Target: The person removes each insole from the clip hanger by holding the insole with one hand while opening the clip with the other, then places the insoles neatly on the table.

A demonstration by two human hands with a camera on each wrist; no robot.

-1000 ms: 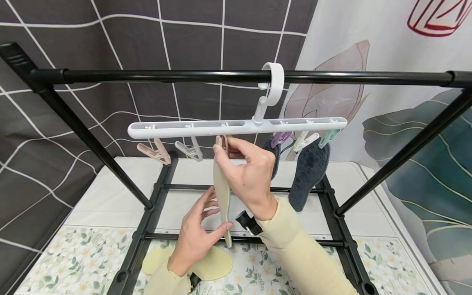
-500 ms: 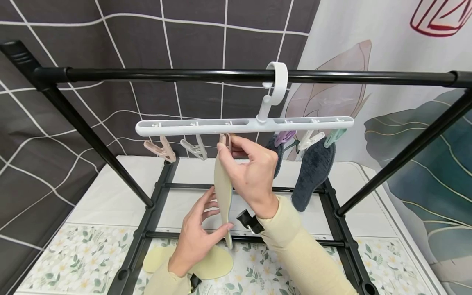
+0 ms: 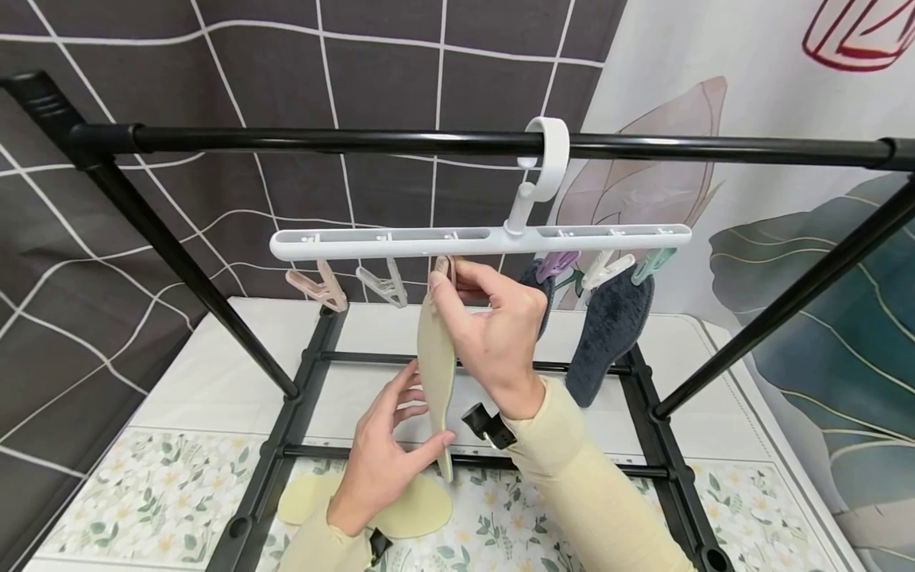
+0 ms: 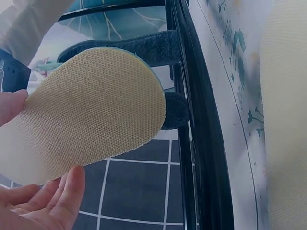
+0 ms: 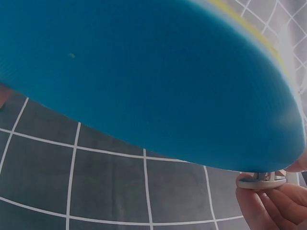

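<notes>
A pale yellow insole (image 3: 437, 349) hangs upright, nearly edge-on, below the white clip hanger (image 3: 429, 242). My right hand (image 3: 496, 326) pinches a pinkish clothespin (image 3: 443, 265) at the insole's top end, under the hanger bar. In the right wrist view the insole's blue underside (image 5: 144, 86) fills the upper part, and fingers press the clothespin (image 5: 261, 183) at its tip. My left hand (image 3: 389, 461) holds the insole lower down by its edges, thumb on one side and fingers on the other. The left wrist view shows its mesh face (image 4: 100, 105).
The hanger hooks over a black rack bar (image 3: 322, 140). Two clothespins, pink (image 3: 320, 287) and grey (image 3: 386, 284), hang at left. Dark insoles (image 3: 608, 334) hang at right from purple, white and green clothespins. Another yellow insole (image 3: 418, 508) lies on the floral mat (image 3: 164, 492).
The hanger has shifted slightly right in the view, along with the clothespin and the insole's top. Both hands keep their hold, and more of the insole's face shows.
</notes>
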